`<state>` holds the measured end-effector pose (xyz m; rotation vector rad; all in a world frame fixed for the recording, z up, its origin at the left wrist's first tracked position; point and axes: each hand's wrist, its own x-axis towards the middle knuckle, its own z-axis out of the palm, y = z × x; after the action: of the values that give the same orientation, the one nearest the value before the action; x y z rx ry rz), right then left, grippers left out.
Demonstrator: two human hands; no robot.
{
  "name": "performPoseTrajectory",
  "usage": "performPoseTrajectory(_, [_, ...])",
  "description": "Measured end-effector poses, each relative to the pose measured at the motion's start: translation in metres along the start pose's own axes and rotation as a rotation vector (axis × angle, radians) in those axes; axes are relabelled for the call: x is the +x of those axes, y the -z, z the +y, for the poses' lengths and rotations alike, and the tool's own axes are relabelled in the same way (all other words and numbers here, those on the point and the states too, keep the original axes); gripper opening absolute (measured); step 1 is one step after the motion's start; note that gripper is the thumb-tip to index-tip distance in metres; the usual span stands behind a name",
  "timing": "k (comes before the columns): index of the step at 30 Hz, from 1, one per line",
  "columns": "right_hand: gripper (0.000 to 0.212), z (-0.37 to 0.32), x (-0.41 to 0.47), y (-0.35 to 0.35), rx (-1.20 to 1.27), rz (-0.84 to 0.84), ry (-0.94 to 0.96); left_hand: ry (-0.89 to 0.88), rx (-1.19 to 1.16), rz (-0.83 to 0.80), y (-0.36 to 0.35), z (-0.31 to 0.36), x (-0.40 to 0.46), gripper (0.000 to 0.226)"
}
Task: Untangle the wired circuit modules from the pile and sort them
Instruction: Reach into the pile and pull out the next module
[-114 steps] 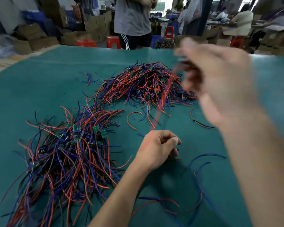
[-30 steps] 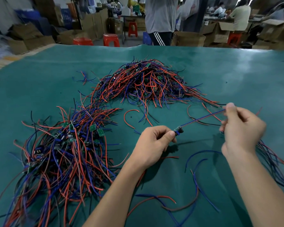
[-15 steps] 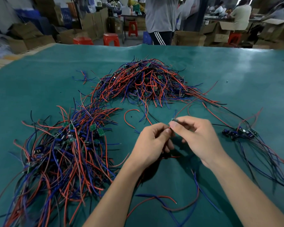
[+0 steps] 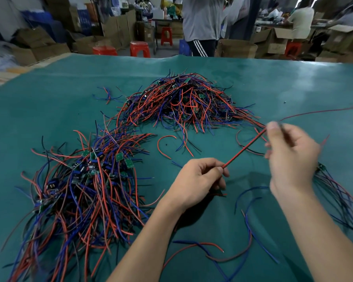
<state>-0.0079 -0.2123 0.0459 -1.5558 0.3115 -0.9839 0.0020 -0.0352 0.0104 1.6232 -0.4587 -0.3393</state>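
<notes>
Red wire pair (image 4: 245, 148) spans taut between my hands above the bench (image 4: 293, 82): left hand (image 4: 196, 180) pinches its near end, right hand (image 4: 289, 153) grips farther along. Straightening step; next, lay it on the right bundle (image 4: 338, 192).

Two bare forearms enter from the lower edge, each ending in a bare hand. Left hand (image 4: 198, 180): no glove, ring or watch visible; short, unpainted thumbnail. Right hand (image 4: 289, 157): likewise ungloved, outline softened by motion blur; short nail visible on one fingertip. No sleeve reaches either wrist.
</notes>
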Motion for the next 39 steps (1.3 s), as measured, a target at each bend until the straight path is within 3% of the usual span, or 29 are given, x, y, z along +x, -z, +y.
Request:
performPoseTrajectory(2, [0.016,-0.014,0.004,0.003,0.106,0.146,-0.014,0.020,0.037,0.045,-0.001,-0.002,0.000,0.027])
performPoseTrajectory(4, [0.016,-0.031,-0.001,0.000,0.211,0.128,-0.028,0.017,0.069,0.078,-0.001,-0.003,0.000,0.028])
performPoseTrajectory(12, [0.022,-0.098,-0.058,-0.105,0.208,-0.694,-0.114,-0.087,0.195,0.163,0.003,-0.007,-0.001,0.018])
performPoseTrajectory(15, [0.038,-0.105,-0.065,-0.145,-0.091,-1.079,0.011,-0.095,0.130,0.190,0.004,-0.005,-0.004,0.036])
performPoseTrajectory(17, [0.030,-0.102,-0.059,-0.159,-0.337,-1.240,0.162,-0.035,0.068,0.189,0.002,-0.005,-0.002,0.020])
performPoseTrajectory(19, [0.021,-0.092,-0.041,-0.167,-0.496,-1.205,0.264,-0.020,0.103,0.174,0.001,-0.006,0.002,0.025])
performPoseTrajectory(22, [0.033,-0.065,-0.003,-0.171,-0.742,-1.011,0.321,0.010,0.070,0.151,0.000,-0.007,0.002,0.029])
performPoseTrajectory(25, [0.045,-0.025,0.033,-0.166,-0.997,-0.904,0.127,0.005,0.064,0.154,0.001,-0.006,0.002,0.023])
performPoseTrajectory(27, [0.049,-0.004,0.045,-0.157,-1.103,-0.918,0.056,0.000,0.064,0.160,0.001,-0.008,0.004,0.023])
performPoseTrajectory(32, [0.037,0.013,0.048,-0.143,-1.109,-0.754,0.164,0.010,0.066,0.151,0.001,-0.007,0.004,0.022])
performPoseTrajectory(39, [0.024,0.005,0.050,-0.133,-0.858,-0.620,0.074,0.020,0.044,0.151,0.001,-0.007,0.003,0.023])
